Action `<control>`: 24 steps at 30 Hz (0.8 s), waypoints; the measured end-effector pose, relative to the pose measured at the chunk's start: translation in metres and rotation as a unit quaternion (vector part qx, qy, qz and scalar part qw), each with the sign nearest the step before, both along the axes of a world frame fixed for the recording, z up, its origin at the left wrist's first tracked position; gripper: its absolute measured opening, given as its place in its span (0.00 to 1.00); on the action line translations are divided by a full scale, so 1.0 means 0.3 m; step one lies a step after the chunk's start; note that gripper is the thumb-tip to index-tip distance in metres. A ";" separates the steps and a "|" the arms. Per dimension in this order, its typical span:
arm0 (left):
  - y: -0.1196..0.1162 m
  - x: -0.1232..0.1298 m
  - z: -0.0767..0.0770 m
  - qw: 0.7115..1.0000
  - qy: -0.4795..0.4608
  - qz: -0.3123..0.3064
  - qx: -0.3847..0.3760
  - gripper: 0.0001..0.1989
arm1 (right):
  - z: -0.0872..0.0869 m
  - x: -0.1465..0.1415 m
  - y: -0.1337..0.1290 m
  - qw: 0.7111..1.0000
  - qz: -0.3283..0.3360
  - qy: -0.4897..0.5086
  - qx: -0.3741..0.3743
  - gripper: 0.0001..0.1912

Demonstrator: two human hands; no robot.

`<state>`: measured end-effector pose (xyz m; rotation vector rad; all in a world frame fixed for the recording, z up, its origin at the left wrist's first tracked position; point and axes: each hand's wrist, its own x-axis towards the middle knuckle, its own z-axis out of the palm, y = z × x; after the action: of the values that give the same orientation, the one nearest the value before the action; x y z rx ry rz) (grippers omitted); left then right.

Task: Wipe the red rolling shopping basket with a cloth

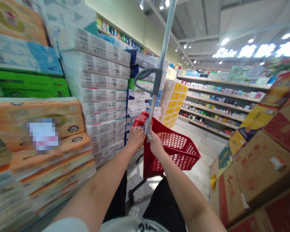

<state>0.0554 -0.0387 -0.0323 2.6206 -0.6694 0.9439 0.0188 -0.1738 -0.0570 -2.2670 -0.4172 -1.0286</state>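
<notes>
A red shopping cart (pixel 171 145) with a perforated basket stands in front of me, tilted in view. A metal pole (pixel 165 42) with a grey looped handle (pixel 156 80) rises from its near end. My left hand (pixel 136 136) is closed on the cart's red handle, left of the pole. Just right of the pole's lower end, my right hand (pixel 155 141) is closed around a crumpled whitish cloth or tissue, close against the cart's rim. Nothing can be made out inside the basket.
Stacked white paper packs (pixel 103 80) and orange packs (pixel 38 119) line the left side. Cardboard boxes (pixel 263 167) are piled at the right. Shelves of small products (pixel 217 100) stand farther back, beyond the tiled floor (pixel 200 148). Yellow packs (pixel 175 103) sit past the cart.
</notes>
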 end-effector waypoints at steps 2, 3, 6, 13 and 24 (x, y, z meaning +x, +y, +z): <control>0.003 -0.004 0.005 1.000 0.002 -0.002 0.006 0.15 | 0.091 0.011 0.007 0.998 -0.022 -0.033 0.056 0.29; 0.004 -0.007 0.007 1.000 0.000 -0.005 0.009 0.15 | 0.128 0.016 0.017 0.996 -0.032 -0.051 0.073 0.29; 0.006 -0.018 0.006 1.000 0.004 -0.016 0.013 0.13 | 0.161 0.030 0.063 0.995 -0.033 -0.039 0.081 0.31; 0.004 -0.014 -0.008 1.000 -0.002 -0.018 0.007 0.13 | 0.134 0.056 0.058 0.996 -0.032 -0.004 0.084 0.32; 0.014 -0.030 -0.025 0.998 -0.021 -0.065 -0.011 0.11 | 0.255 0.034 0.044 0.989 -0.136 -0.055 0.008 0.31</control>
<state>0.0464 -0.0347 -0.0398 2.5092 -0.8235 0.9629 0.0291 -0.1605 0.0195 -2.3035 -0.1448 -1.2919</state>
